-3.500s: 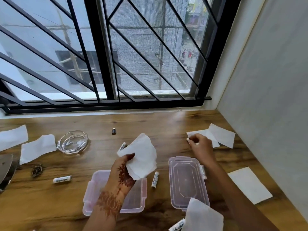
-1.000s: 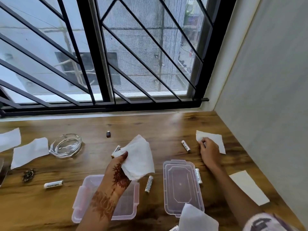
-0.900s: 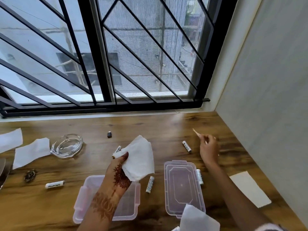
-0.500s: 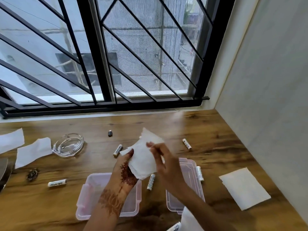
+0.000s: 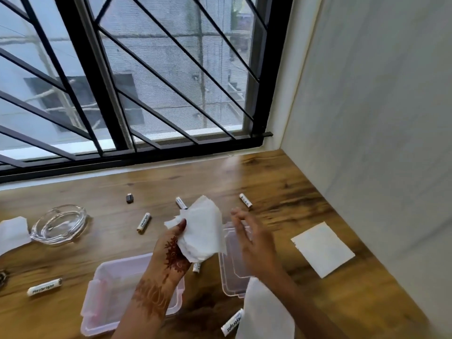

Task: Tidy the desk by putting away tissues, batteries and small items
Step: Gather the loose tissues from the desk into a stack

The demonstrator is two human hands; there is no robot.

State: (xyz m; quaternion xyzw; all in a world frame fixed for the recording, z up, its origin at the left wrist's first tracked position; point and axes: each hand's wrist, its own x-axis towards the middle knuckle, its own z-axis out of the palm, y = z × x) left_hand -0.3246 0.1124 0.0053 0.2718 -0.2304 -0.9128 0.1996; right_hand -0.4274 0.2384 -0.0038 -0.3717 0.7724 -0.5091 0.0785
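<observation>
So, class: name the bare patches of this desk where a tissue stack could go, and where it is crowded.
Bare: the desk strip between the window frame and the far batteries; the near right corner between the flat tissue and the wall; the patch between glass ashtray and open box. Crowded: the middle, around that box and the lid.

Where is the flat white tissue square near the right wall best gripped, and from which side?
Pinch the flat white tissue square at its left corner, from above-left: it lies flat on the wooden desk, that corner faces the open right hand, and the pale wall is close on its right.
</observation>
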